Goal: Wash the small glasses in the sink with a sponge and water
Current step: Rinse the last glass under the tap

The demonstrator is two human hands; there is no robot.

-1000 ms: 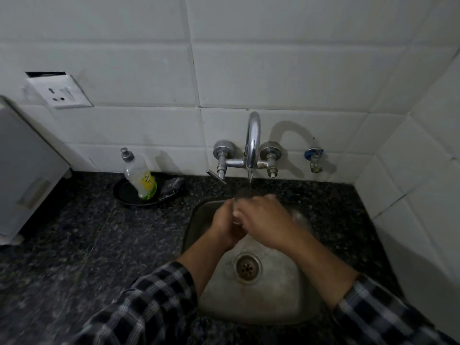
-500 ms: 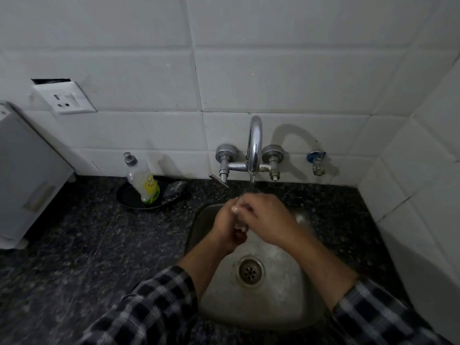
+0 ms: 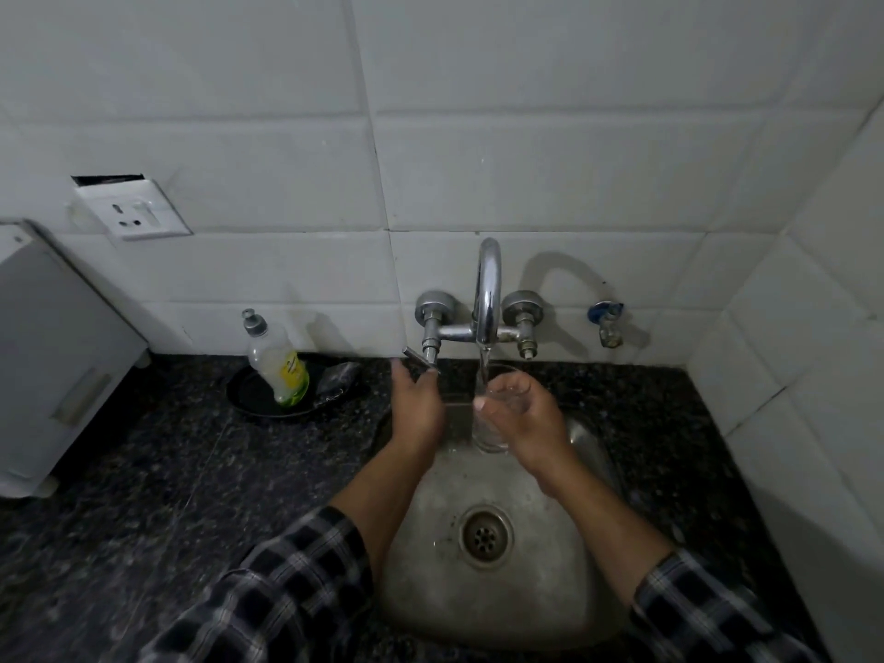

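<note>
Change: half a second ago both hands were clasped together over the glass under the spout; now they have parted — left hand (image 3: 415, 408) has gone up and left to the tap lever (image 3: 420, 360), right hand (image 3: 521, 418) keeps the glass alone.
Glass: small clear glass (image 3: 497, 409), upright, mouth up, directly under the spout of the chrome tap (image 3: 488, 299), above the back of the steel sink (image 3: 526, 590).
Water: a thin stream (image 3: 484, 370) runs from the spout into the glass.
Right grip: wrapped round the glass from the right side, thumb across its front.
Left grip: loose, fingers spread at the lever, touching or just short of it — cannot tell which; holding nothing.
Sponge: none in either hand; a dark wad (image 3: 337, 378) sits beside the dish soap bottle (image 3: 277, 366) on a black dish (image 3: 253, 399) on the granite surface (image 3: 167, 471) — may be the scrubber, unclear.
Reading: looks like rinse stage for this glass; the left hand is likely adjusting or shutting the flow.
Other glasses: none visible.
</note>
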